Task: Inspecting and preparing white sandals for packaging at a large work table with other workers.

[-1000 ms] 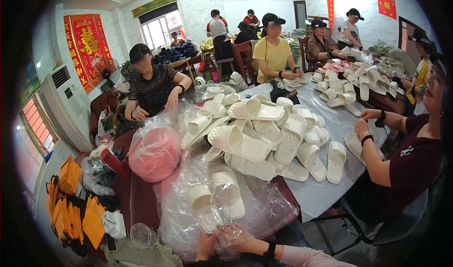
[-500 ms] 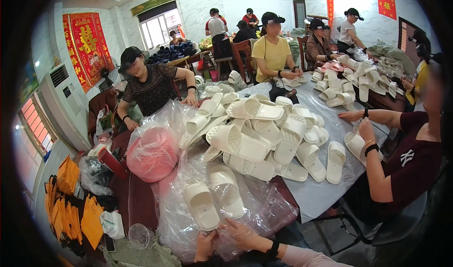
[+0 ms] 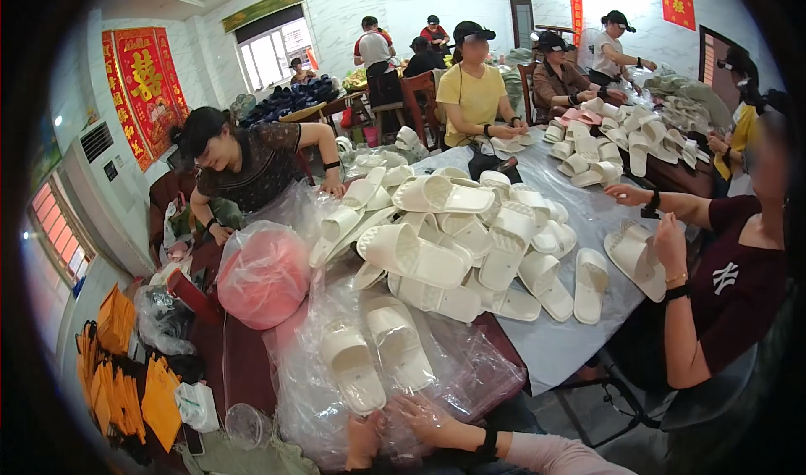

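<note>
Down at the near edge, both hands were on the clear plastic bag (image 3: 369, 391): the left hand (image 3: 367, 438) pressed against its near side, fingers curled into the film, and the right hand (image 3: 430, 418) lay spread on top, pinching the plastic just beside the nearer of two white slippers (image 3: 353, 366) inside. That pair sat side by side in the bag, soles down, toes pointing far, which kept them flat and together under the film. Whether the left hand truly gripped the bag or only steadied it, I could not tell.

Just beyond, a loose heap of white slippers (image 3: 453, 240) covered the middle of the desk (image 3: 579, 341), within reach of everyone seated round it. To the left a pink bundle in a plastic bag (image 3: 264, 273) rested against the heap. On the right a co-worker's hand (image 3: 667, 244) held a single slipper (image 3: 634, 257) over the desk edge. On the far left another person leaned in over the pile.
</note>
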Available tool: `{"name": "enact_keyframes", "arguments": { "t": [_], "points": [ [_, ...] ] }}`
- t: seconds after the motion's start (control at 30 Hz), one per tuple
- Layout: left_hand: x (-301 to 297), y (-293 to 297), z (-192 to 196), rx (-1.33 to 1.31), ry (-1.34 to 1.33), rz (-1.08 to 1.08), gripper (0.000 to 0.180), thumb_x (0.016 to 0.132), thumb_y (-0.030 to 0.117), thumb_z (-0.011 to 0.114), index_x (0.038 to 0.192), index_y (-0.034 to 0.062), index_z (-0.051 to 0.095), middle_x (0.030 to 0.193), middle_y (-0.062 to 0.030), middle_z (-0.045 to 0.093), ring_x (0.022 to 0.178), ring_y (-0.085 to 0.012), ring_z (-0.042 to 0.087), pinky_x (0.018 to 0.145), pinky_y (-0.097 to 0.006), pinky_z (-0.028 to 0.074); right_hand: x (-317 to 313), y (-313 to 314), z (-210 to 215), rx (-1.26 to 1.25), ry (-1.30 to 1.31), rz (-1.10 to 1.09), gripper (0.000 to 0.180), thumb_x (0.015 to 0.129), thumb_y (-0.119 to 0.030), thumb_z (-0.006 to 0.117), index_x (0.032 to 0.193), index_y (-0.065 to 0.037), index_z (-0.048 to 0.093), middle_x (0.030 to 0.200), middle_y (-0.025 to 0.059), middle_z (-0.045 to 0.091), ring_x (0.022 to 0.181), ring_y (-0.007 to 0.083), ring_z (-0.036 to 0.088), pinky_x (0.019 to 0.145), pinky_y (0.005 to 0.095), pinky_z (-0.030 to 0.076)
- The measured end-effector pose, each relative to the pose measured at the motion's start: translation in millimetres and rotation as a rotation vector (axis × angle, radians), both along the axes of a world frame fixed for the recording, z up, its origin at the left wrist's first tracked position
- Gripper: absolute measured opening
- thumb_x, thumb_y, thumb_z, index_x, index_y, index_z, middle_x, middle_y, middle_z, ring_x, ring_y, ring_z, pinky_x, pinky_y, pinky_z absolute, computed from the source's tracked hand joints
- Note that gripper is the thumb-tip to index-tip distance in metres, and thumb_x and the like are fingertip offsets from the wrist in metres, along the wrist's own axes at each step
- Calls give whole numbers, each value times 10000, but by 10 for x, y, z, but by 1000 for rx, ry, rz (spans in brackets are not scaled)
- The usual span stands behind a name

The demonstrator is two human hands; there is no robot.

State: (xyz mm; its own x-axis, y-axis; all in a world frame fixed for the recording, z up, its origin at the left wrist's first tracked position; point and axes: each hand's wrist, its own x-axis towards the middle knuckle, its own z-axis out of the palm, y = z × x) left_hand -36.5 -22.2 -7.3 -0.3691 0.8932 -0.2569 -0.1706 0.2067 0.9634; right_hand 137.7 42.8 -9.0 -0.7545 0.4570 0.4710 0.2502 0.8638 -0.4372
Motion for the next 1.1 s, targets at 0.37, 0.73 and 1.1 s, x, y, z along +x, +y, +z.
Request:
{"name": "enact_keyframes", "arguments": {
  "t": [0.37,0.73,1.1],
  "points": [
    [56,10,111,6,-146,47,329,752,-35,674,1059,-16,554,822,-66,646,605,-125,572,503,-228,434,610,-275,679,-143,17,113,385,826,-129,619,1196,-41,557,955,126,630,889,261,606,720,363,501],
    [55,19,35,98,-232,128,304,735,-63,567,1039,-55,564,870,-135,664,694,-168,625,559,-247,482,639,60,852,-95,225,-708,520,729,-362,740,1105,-32,598,845,96,601,805,311,568,827,420,411],
    [40,-42,373,-9,-276,-51,193,767,36,555,925,-41,634,809,-75,653,575,-123,551,561,-254,503,416,-70,759,-402,112,-501,182,829,-129,544,986,-40,564,994,159,595,886,362,586,719,449,494]
  ]
}}
